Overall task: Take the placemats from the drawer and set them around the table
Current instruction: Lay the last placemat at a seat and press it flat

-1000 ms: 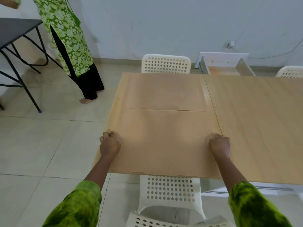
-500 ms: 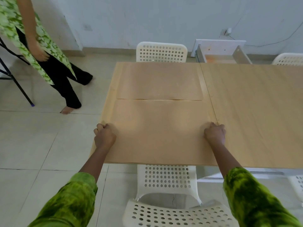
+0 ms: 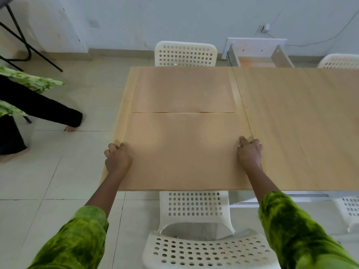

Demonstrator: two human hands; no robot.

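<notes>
the bystander (image 3: 38,105) on the left has stepped further off since a second ago, and now only a black trouser leg and a green tunic hem show at the frame's edge. my left hand (image 3: 117,159) sits at the left edge of the near placemat (image 3: 184,150), with its fingers curled tight on that edge. the mat lies flat on the left end of the table (image 3: 301,123) and reaches its near edge. its far edge touches the far placemat (image 3: 183,90), which lies in front of the far white chair (image 3: 185,54). my right hand (image 3: 249,154) curls its fingers at the mat's right edge, thumb laid on top. the open drawer (image 3: 258,59) stands beyond the table, by the wall.
</notes>
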